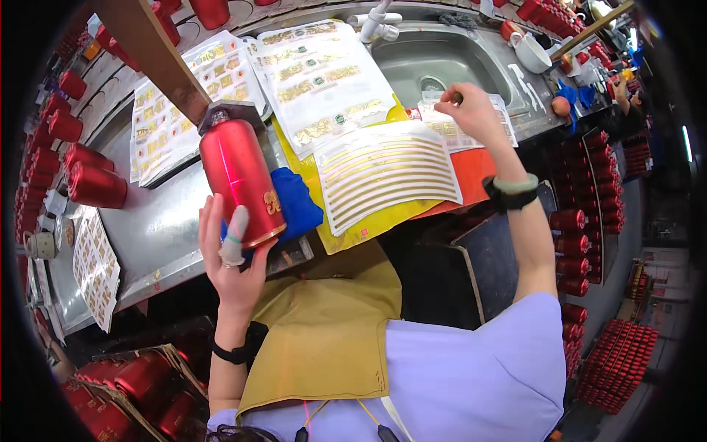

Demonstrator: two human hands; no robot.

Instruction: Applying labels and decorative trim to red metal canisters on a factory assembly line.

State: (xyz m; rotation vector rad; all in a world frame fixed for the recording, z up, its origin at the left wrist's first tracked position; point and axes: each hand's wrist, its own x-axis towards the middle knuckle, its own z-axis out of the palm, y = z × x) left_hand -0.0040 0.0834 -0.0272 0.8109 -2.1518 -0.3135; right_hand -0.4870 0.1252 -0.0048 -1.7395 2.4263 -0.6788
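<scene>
From here I see a long grey metal bench [158, 228] before the person, who faces twelve. A glossy yellow sheet [390, 216] lies at twelve, a red-orange sheet [458, 180] at one. There, a white paper sheet with small gold prints [448, 130] overlaps the front of a steel sink [482, 65]. A crumpled blue cloth [296, 202] rests at eleven, white sheets of gold decals [158, 118] beyond it; shiny red cylindrical containers [99, 184] are at ten.
</scene>
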